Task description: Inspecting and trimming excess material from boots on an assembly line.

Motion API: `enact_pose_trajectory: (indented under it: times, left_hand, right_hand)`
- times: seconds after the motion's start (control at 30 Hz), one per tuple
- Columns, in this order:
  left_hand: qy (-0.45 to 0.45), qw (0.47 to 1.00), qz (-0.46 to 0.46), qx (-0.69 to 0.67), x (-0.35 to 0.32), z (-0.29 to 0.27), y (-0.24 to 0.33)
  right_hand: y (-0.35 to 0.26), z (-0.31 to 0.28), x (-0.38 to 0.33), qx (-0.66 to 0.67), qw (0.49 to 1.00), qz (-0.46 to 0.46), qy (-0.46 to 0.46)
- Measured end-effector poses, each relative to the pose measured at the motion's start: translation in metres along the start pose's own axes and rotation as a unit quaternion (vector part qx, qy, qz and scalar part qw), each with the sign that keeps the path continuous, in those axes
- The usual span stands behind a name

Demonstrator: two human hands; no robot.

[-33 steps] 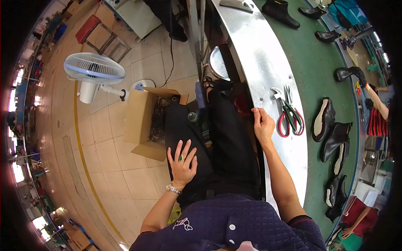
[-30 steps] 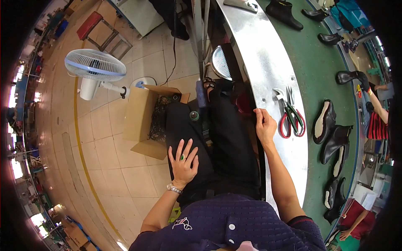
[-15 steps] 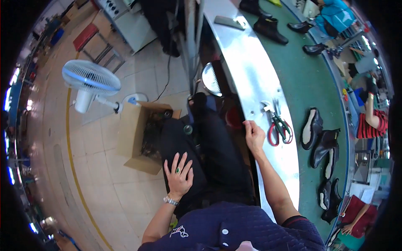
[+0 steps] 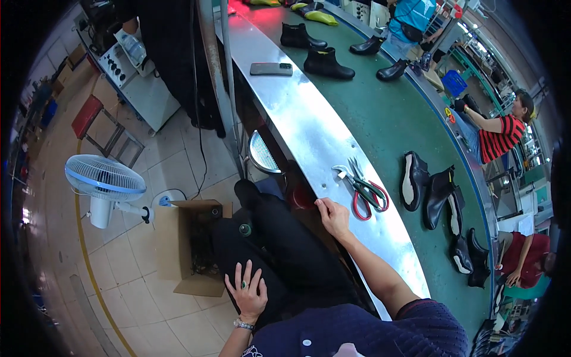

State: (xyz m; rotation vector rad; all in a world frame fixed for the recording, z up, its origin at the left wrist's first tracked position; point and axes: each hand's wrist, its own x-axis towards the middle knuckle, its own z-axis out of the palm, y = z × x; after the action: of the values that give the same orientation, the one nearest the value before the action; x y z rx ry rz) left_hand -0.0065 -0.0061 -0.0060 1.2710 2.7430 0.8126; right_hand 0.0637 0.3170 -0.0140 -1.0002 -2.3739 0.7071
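My left hand [image 4: 248, 294] lies flat on my left thigh, fingers spread and holding nothing. It wears a ring with a green stone. My right hand [image 4: 334, 218] rests at the near edge of the shiny metal bench [image 4: 285, 113], closed with its fingers curled. Whether it holds anything or just grips the edge is hidden. Just right of it lie several overlapping hand tools [image 4: 364, 191] with red and dark green handles and metal jaws or blades. Under the bench, a round red container [image 4: 302, 197] partly shows.
Black ankle boots [image 4: 437, 193] stand and lie on the green belt [image 4: 380, 128] beyond the bench. Farther up lies a phone [image 4: 271, 69]. An open cardboard box [image 4: 169, 244] sits left of my legs, near a fan [image 4: 106, 178] and a red stool [image 4: 88, 116]. Other people work around.
My view has turned and shifted, so bench, tools and boots sit lower and farther left. Both hands keep their places on thigh and bench edge.
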Motion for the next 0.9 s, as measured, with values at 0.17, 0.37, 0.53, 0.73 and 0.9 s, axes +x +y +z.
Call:
enact_pose_trajectory:
  times: [0.17,0.37,0.53,0.73,0.9]
  left_hand:
    - [0.005,1.0,-0.002,0.01,-0.001,-0.002,0.0]
    - [0.013,1.0,-0.009,0.018,-0.006,0.005,0.001]
    - [0.006,1.0,-0.018,0.023,-0.007,0.005,0.003]
    - [0.007,1.0,-0.014,0.024,0.003,0.005,0.003]
    - [0.005,0.999,-0.021,0.033,0.003,0.003,0.004]
  right_hand:
    - [-0.007,0.002,0.001,-0.004,1.0,-0.002,-0.005]
    - [-0.005,0.0,0.001,-0.016,1.0,-0.008,-0.019]
    - [-0.006,-0.002,0.0,-0.009,1.0,-0.004,-0.019]
    - [-0.004,0.0,0.004,0.007,1.0,-0.005,-0.011]
    - [-0.007,-0.002,0.006,0.01,1.0,0.004,-0.02]
